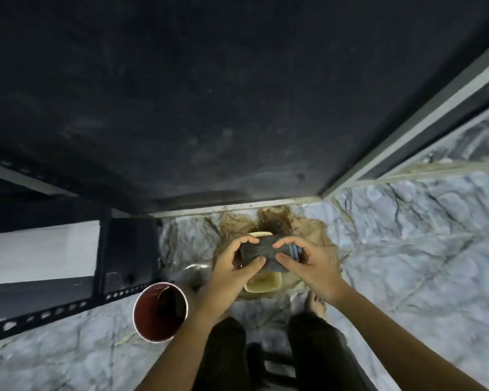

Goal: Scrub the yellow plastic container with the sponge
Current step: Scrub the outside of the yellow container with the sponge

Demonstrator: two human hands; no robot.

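One yellow container (266,283), one dark sponge (266,253), one red bucket (160,311) and two hands are in view. The container sits on the marble floor (407,249) in a brown, muddy patch (319,235), straight ahead of the person's legs (316,351) and one bare foot (318,304). Only its near end and a sliver of its far rim show; the sponge and hands cover the middle.

A dark wall (209,94) closes the far side, its pale base strip (237,208) running just beyond the muddy patch. A pale frame (407,131) slants away on the right, with open marble floor below it and to the right of the container. On the left a black perforated bar (68,309) and a dark upright (102,249) hem in that side; the bucket stands just beside the left forearm, between the bar and the legs.

The left hand (232,266) pinches the sponge's left end, fingers curled over the top edge and thumb pressed under the near edge. The right hand (305,263) grips the right end the same way, thumb nearly meeting the left thumb at the middle. Both are closed narrowly on the sponge, which is held flat above the container; whether it touches the rim cannot be told.
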